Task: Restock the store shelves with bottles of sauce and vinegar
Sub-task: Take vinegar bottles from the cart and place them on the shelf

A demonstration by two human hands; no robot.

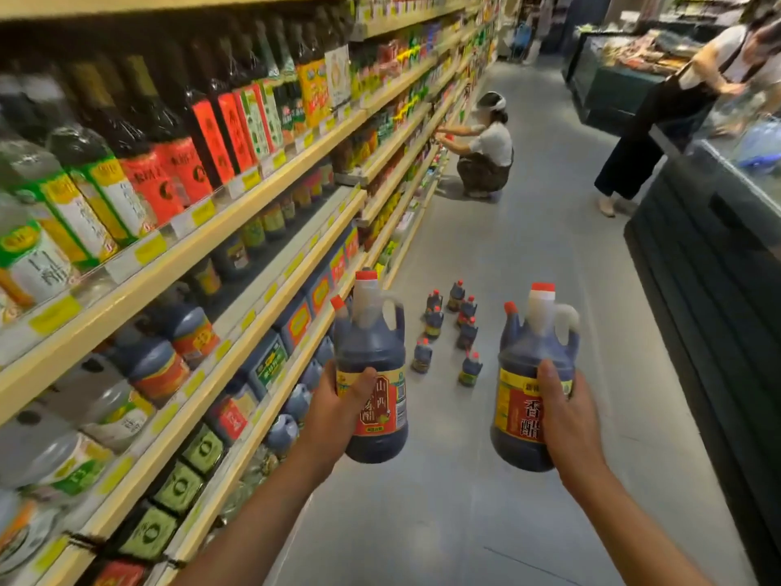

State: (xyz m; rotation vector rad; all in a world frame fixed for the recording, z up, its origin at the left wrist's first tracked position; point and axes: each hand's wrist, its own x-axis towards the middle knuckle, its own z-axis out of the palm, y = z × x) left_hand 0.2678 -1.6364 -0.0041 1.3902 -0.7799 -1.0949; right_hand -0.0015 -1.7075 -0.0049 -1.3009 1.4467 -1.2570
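— What do we hold on the left?
— Our left hand (pixel 338 403) grips a dark vinegar jug (pixel 372 374) upright, near the shelf edge (pixel 270 289).
— And right?
— Our right hand (pixel 562 412) grips a second vinegar jug (pixel 534 382), upright over the aisle floor (pixel 528 247).

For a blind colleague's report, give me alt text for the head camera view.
Left hand and right hand each grip a dark vinegar jug in a store aisle; stocked shelves left, more jugs on the floor ahead.

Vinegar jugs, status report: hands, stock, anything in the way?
Left hand grips one jug, right hand grips another jug. More small bottles on floor ahead. A crouching person farther down the aisle.
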